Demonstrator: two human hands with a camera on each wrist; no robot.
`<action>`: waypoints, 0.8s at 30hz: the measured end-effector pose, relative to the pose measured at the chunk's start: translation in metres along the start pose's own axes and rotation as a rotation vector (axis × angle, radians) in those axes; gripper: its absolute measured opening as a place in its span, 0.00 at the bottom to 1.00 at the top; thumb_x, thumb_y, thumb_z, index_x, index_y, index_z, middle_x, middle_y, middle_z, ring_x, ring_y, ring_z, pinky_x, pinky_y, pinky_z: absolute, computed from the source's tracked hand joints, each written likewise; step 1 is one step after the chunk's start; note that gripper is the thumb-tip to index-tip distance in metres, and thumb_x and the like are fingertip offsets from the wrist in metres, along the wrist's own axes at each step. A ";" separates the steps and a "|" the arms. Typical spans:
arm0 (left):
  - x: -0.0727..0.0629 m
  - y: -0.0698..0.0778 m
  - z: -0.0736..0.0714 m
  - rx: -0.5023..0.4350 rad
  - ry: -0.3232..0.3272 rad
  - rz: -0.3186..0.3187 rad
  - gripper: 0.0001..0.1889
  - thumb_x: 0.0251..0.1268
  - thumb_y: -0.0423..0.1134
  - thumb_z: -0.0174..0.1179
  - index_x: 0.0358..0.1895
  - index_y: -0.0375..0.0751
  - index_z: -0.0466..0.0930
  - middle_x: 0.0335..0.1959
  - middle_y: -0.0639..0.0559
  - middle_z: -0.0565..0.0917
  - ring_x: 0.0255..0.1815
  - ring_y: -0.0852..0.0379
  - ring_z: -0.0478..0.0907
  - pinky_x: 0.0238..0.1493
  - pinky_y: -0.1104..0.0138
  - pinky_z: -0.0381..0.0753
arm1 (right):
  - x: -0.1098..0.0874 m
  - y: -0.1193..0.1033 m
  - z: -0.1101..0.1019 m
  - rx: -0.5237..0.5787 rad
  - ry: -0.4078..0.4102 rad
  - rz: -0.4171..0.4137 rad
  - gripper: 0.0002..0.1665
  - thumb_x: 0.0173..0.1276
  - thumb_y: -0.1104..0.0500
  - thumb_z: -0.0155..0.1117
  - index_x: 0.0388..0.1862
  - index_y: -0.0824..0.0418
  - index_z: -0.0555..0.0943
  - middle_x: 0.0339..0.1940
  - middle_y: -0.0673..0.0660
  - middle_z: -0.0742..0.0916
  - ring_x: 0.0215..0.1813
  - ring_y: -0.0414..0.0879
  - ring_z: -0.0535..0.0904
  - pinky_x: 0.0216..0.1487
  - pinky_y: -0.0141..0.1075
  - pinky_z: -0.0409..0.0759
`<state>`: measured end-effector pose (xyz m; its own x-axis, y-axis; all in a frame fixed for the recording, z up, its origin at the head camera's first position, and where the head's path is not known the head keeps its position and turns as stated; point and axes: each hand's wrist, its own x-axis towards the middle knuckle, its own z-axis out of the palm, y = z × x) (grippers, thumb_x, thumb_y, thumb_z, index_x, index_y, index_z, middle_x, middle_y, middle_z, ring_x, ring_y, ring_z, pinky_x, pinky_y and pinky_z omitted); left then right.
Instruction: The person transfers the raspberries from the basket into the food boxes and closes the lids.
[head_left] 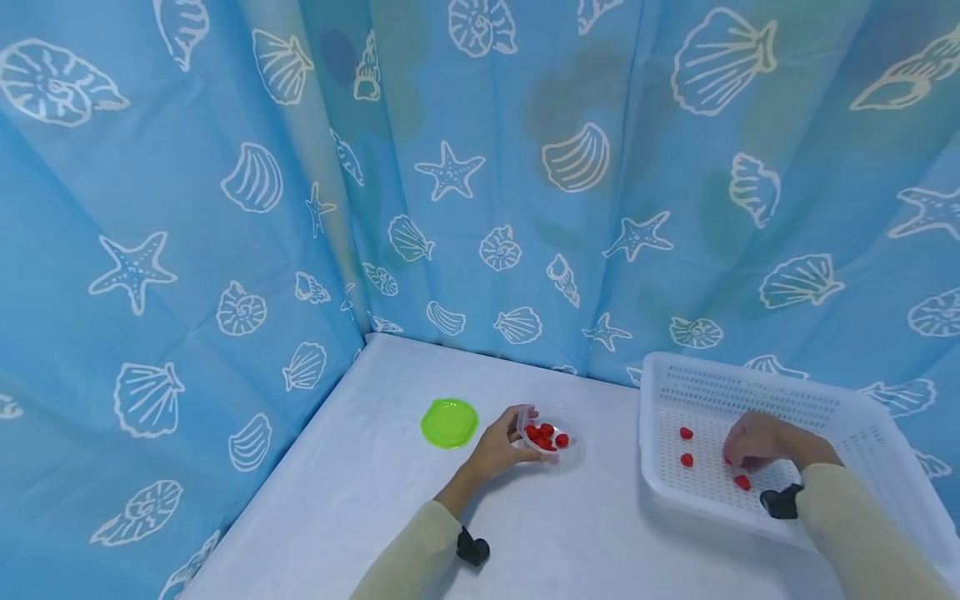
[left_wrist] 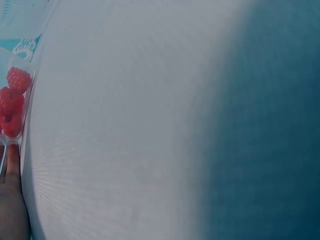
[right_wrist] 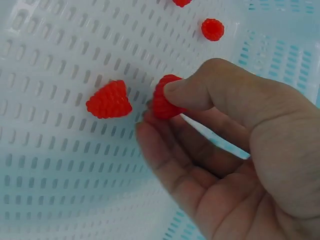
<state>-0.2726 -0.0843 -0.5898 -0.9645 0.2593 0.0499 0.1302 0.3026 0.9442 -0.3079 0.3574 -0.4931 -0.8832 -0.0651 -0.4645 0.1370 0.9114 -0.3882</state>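
Observation:
My left hand [head_left: 495,447] grips a small clear plastic container [head_left: 558,416] by its side, thumb and fingers around it. Several red raspberries [head_left: 543,435] lie inside; the left wrist view shows some raspberries [left_wrist: 12,102] through the wall, beside the fingertips. Inside a white perforated basket [head_left: 647,433], my right hand [head_left: 759,439] pinches one raspberry [right_wrist: 164,102] between thumb and fingers. Close to those fingertips, another raspberry [right_wrist: 110,101] lies on the basket floor. Two more raspberries, one nearer [head_left: 687,460] and one farther [head_left: 686,432], lie toward the basket's left side.
A bright green lid [head_left: 449,423] lies on the white tabletop [head_left: 555,533], left of the container. Blue curtains [head_left: 525,208] with a seashell print hang behind and to the left of the table. The basket's raised walls surround my right hand.

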 end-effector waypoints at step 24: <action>0.002 -0.001 -0.001 -0.030 -0.006 0.023 0.42 0.48 0.44 0.77 0.69 0.51 0.66 0.63 0.60 0.75 0.66 0.58 0.70 0.60 0.62 0.75 | 0.005 -0.007 0.003 0.266 0.142 -0.204 0.31 0.65 0.49 0.69 0.59 0.69 0.78 0.53 0.69 0.82 0.44 0.55 0.84 0.51 0.57 0.79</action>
<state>-0.2746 -0.0850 -0.5905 -0.9600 0.2711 0.0695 0.1450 0.2694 0.9521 -0.3124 0.3496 -0.4952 -0.9552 -0.1609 -0.2483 0.0467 0.7468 -0.6635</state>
